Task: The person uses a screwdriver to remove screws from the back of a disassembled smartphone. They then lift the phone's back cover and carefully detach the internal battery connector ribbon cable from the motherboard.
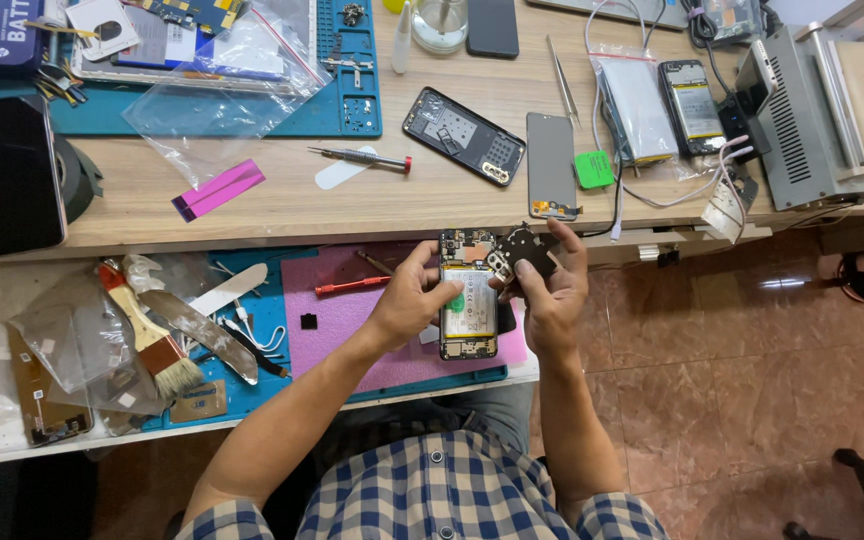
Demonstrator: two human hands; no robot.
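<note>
Phone (469, 300), opened and fragile, is pinched at its edge by left hand (407, 300), while right hand (550, 295) fingers pinch thin, light cover (524, 250).

your sleeves (432, 495) are blue-and-white checked, the mat (337, 320) under the opened phone (468, 296) is pink over a blue mat (252, 395), the small screwdriver (350, 286) is red, and the floor (732, 390) is brown tile.
</note>
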